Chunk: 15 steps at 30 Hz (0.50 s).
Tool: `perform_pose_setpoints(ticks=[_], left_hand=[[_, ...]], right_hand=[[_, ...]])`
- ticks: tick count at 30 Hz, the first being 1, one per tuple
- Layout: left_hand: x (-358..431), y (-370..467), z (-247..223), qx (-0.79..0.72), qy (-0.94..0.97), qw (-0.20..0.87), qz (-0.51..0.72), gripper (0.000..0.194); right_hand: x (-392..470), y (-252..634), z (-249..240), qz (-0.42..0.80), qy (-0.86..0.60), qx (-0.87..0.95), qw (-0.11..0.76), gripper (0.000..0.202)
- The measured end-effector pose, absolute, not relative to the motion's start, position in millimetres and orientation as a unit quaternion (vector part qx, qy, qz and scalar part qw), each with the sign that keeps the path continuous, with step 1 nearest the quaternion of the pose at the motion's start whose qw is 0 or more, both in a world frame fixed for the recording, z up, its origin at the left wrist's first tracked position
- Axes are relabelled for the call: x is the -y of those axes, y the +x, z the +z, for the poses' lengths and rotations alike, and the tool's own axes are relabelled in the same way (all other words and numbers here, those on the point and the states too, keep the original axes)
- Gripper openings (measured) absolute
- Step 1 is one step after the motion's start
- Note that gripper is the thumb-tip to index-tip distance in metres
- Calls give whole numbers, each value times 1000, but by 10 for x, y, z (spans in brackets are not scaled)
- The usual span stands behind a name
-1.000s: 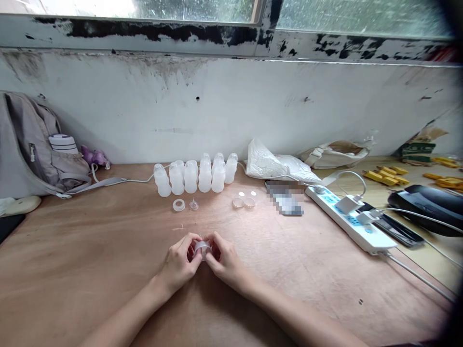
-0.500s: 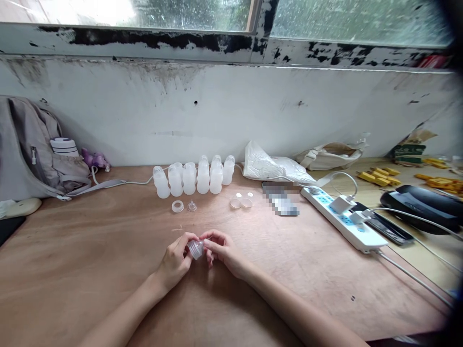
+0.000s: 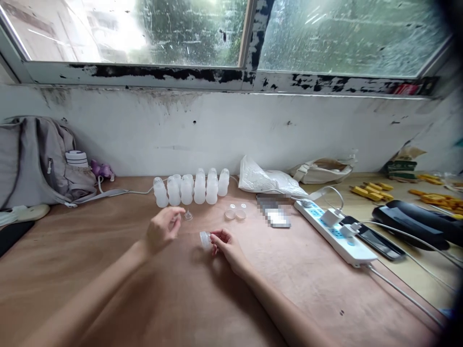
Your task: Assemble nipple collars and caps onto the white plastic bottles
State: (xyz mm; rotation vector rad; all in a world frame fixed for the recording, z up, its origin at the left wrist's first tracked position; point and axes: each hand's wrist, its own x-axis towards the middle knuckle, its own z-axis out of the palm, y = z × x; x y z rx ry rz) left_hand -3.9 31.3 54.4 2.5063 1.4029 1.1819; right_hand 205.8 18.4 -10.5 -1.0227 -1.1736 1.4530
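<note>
In my right hand (image 3: 227, 248) a small clear plastic cup-shaped piece with a ridged rim (image 3: 205, 239) is held on its side, pinched by thumb and fingers just above the table. My left hand (image 3: 163, 229) is at the table further forward, its fingers bent around the spot where a white collar ring lay. That ring is hidden now, and what the fingers hold cannot be made out. Just right of these fingertips stands a clear bottle nipple (image 3: 188, 215). Behind it several frosted baby bottles (image 3: 186, 191) stand upright in a cluster.
Two clear discs (image 3: 230, 215) and two small white discs (image 3: 243, 206) lie right of the nipple. Further right are a blurred-out item (image 3: 277, 212), a power strip (image 3: 340, 236) with chargers and cables, and a phone (image 3: 379, 241). A grey backpack (image 3: 36, 159) stands left.
My left hand has let go of the ridged clear piece and moved forward and left over the white ring. The right hand keeps the piece. The camera view has tilted up.
</note>
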Motion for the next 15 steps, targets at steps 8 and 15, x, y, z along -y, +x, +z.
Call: perform_pose_setpoints(ticks=[8, 15], left_hand=[[-1729, 216, 1627, -607, 785, -19, 122, 37], [-2384, 351, 1547, -668, 742, 48, -28, 38]], right_hand=[[-251, 2094, -138, 601, -416, 466, 499, 31], [-262, 2082, -168, 597, -412, 465, 508, 29]])
